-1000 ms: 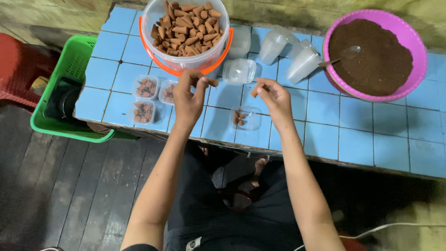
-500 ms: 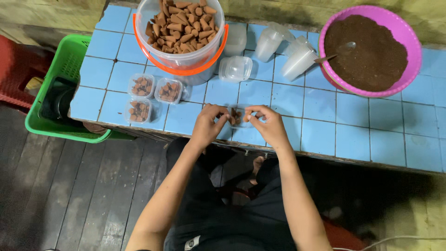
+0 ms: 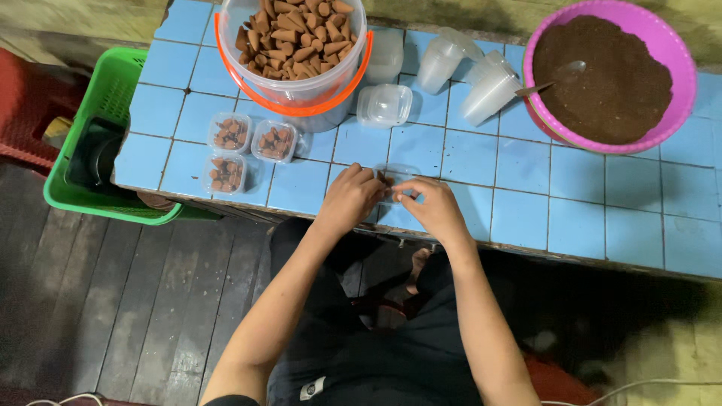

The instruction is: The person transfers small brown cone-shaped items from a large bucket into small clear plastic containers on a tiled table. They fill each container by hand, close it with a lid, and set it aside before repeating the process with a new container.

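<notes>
Clear plastic tub [image 3: 396, 179], small and square, sits at the near edge of the blue tiled table [image 3: 594, 225], about the middle of its width, with a few brown cones showing inside between the two hands.

Farthest left, beside the table, a green plastic basket [image 3: 83, 128] rests on the dark plank floor, something dark lying in it. On the table's near left corner stand three small filled tubs [image 3: 244, 149], each lidded and packed with brown cones: two side by side and one nearer. Just behind them rises a large clear bucket [image 3: 297, 56] with an orange rim and handle, heaped with the same brown cones.

The left hand [image 3: 350, 199] lies over the left side of the clear plastic tub, fingers curled together and pressing down on its edge. The right hand [image 3: 432, 210] meets it from the right, thumb and forefinger pinching the tub's near rim; whether a lid is on cannot be told.

Farther back, an empty tub with lid [image 3: 384, 105] sits right of the bucket. Right of that, stacks of clear empty tubs [image 3: 470, 71] lie tipped on their sides. At the far right, a purple basin [image 3: 613, 75] holds dark brown powder with a spoon [image 3: 556, 77] stuck in it.
</notes>
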